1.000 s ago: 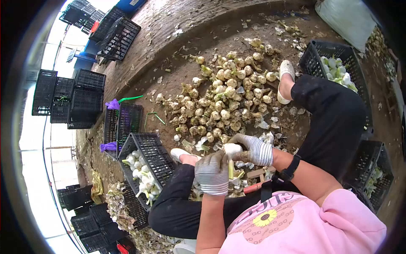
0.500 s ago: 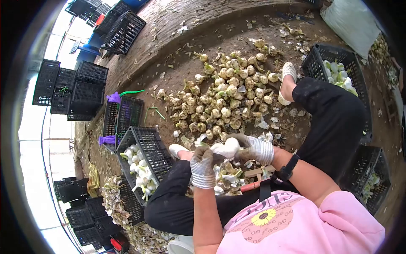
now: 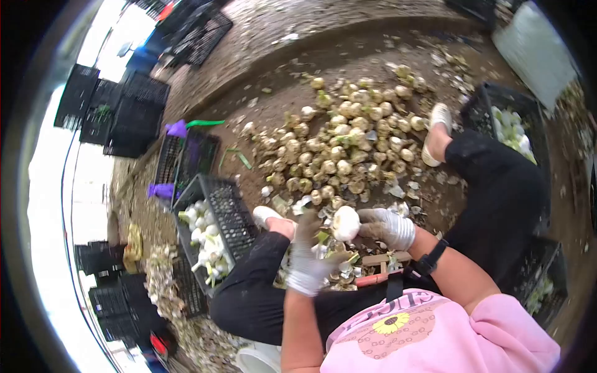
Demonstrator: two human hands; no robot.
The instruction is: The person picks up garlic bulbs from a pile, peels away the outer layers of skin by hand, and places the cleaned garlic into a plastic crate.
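Observation:
A peeled white garlic bulb (image 3: pixel 346 224) is held in my right hand (image 3: pixel 388 228), its gloved fingers closed around the stem side. My left hand (image 3: pixel 306 258), also gloved, is apart from the bulb to its left. It is blurred, with the fingers stretched up and the thumb out, and I see nothing in it. Just beyond both hands lies a heap of unpeeled, soil-stained garlic bulbs (image 3: pixel 342 146) on the ground. Cut stems and peeled skins (image 3: pixel 345 270) lie under and between my hands.
Left of my leg stands a black crate (image 3: pixel 227 214) holding white garlic bulbs (image 3: pixel 208 239). Another black crate (image 3: pixel 491 99) with garlic is by my right foot. A wooden piece with a red handle (image 3: pixel 372 280) lies near my lap. Stacked crates (image 3: pixel 134 115) stand far left.
My left hand has let go of the bulb and opened, moving slightly down and away. My right hand keeps the bulb, its round white side now facing up. The whole view has shifted slightly.

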